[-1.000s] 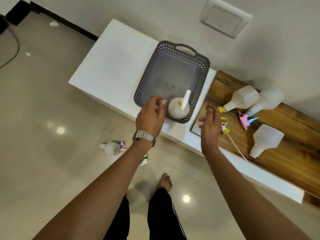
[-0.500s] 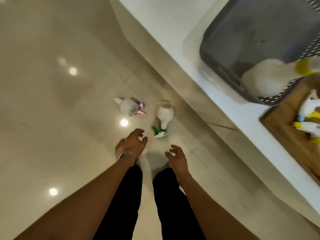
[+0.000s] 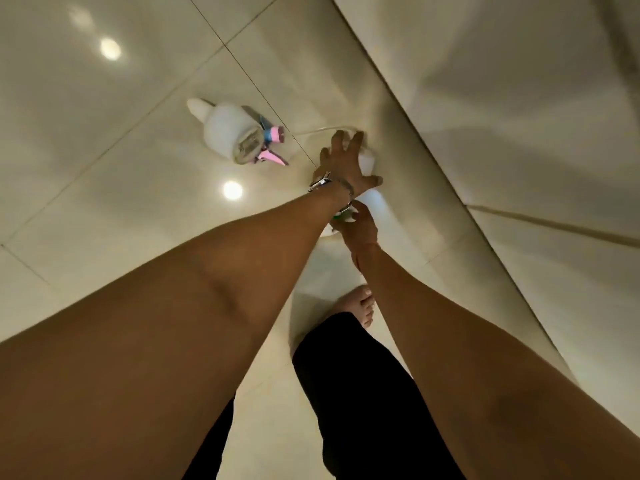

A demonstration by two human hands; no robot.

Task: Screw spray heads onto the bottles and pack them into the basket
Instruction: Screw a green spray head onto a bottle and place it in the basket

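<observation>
Tiled floor (image 3: 104,237) fills most of the view; the pale side of the bench (image 3: 519,133) runs diagonally from 12 to 4 o'clock. Both bare arms reach down toward frame centre, presumably because two bottles lie on the floor rather than on the bench and must be fetched before packing. The basket is not in view. At about 10 o'clock from the hands, well apart from them, the pink-headed bottle (image 3: 230,136) lies on its side, base toward the camera, untouched. The second bottle (image 3: 369,162) lies just under the left hand (image 3: 341,166), close to the bench foot; only white slivers of it show. The left hand is spread, fingers straight, over the bottle body, apparently to pin it or start a grasp; contact cannot be confirmed. The right hand (image 3: 358,228), at 6 o'clock from the left, has fingers curled near a green part (image 3: 335,218), probably the spray head; whether it is pinching it I cannot tell. A thin clear tube (image 3: 322,130) trails at 11 o'clock from the left fingers. A watch (image 3: 323,182) sits on the left wrist.
</observation>
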